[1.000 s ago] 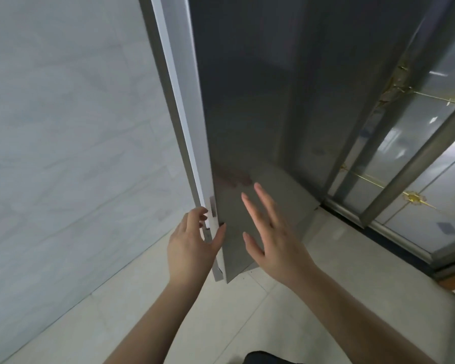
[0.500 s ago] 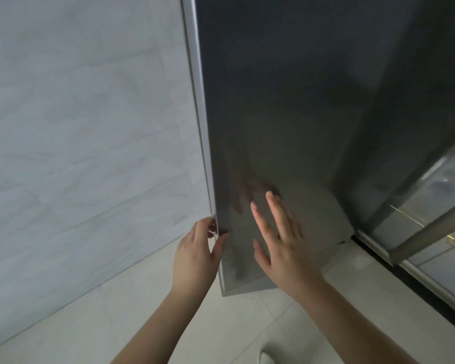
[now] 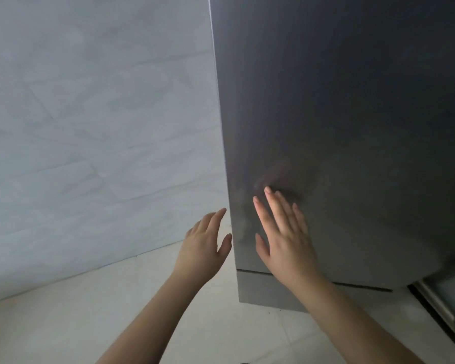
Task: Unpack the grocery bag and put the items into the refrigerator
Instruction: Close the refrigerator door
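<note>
- At the lower left corner of the refrigerator door: right hand laid flat on the grey face, fingers straight and slightly spread, fingertips pointing up the panel.
- Just left of the door's tall free edge: left hand, fingers straight and relaxed, holding nothing, thumb very near the edge, though touching or not cannot be told.
- Door standing tall, long axis vertical, seemingly closed flush above a lower panel, a thin seam between the two.
- No grocery bag and no groceries in view; nothing carried in either hand.
- Deciding relation: free edge lying between the two hands, left hand nearer it, so better placed to hook and pull; right hand only able to push.
- Pale wall close on the left, pale floor below.
</note>
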